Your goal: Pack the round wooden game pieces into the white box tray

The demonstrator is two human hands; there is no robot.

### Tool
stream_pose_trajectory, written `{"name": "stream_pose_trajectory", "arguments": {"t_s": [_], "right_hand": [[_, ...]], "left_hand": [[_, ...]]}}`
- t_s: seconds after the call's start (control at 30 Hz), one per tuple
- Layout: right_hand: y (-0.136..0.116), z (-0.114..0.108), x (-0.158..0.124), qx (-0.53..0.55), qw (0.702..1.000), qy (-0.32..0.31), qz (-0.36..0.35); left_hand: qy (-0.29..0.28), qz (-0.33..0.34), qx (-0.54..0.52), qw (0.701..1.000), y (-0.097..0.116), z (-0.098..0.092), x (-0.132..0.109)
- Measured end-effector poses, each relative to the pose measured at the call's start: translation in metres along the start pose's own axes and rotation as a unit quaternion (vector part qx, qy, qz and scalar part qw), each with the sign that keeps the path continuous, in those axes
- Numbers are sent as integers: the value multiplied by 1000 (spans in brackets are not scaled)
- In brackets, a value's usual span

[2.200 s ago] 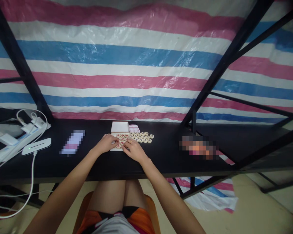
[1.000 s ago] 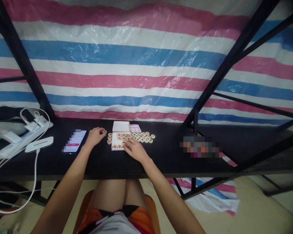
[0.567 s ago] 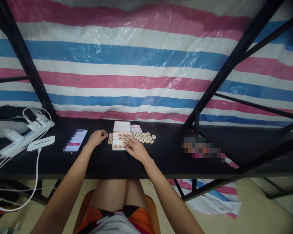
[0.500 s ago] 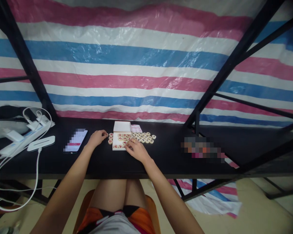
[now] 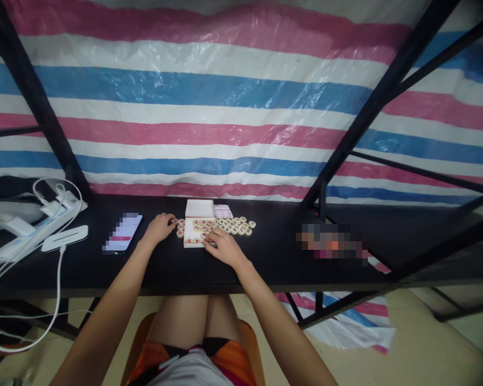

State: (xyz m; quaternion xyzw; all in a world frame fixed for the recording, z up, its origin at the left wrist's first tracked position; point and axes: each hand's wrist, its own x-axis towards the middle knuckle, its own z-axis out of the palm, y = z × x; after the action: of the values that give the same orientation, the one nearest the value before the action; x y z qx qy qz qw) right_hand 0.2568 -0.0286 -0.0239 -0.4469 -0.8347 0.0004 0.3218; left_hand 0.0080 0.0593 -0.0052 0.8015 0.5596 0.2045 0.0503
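Note:
A small white box [image 5: 190, 236] holding round cream game pieces with red marks lies on the black table [image 5: 177, 268]. Its white lid [image 5: 199, 208] lies just behind it. My left hand [image 5: 158, 228] rests left of the box, fingers curled, fingertips at a few loose pieces [image 5: 180, 227]. My right hand [image 5: 222, 247] sits at the box's right front corner, fingers bent onto a piece in the box. More pieces [image 5: 236, 225] lie in a heap to the right of the box.
A phone [image 5: 122, 232] lies left of my left hand. Further left are a white power strip with chargers [image 5: 36, 225], a white oval device [image 5: 64, 238] and trailing white cables. A blurred object [image 5: 332, 245] lies at the right. Black frame bars and a striped tarp stand behind.
My left hand left the box, went left toward the phone, then came back a little to the loose pieces beside the box. My right hand stayed at the box.

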Motion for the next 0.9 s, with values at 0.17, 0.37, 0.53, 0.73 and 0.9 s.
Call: {"name": "stream_pose_trajectory", "arguments": {"t_s": [0.17, 0.37, 0.53, 0.73, 0.9], "right_hand": [[0, 1, 0, -1, 1000, 3, -2], [1, 1, 0, 1, 1000, 4, -4], [-1, 1, 0, -1, 1000, 3, -4], [-3, -2, 0, -7, 1000, 3, -1], [-2, -1, 0, -5, 1000, 0, 8]], "left_hand": [[24, 122, -30, 992, 25, -6, -6], [-55, 236, 9, 970, 54, -10, -16], [-80, 232, 2, 969, 52, -8, -17], [-92, 217, -11, 972, 52, -8, -15], [-85, 207, -19, 974, 53, -8, -16]]}}
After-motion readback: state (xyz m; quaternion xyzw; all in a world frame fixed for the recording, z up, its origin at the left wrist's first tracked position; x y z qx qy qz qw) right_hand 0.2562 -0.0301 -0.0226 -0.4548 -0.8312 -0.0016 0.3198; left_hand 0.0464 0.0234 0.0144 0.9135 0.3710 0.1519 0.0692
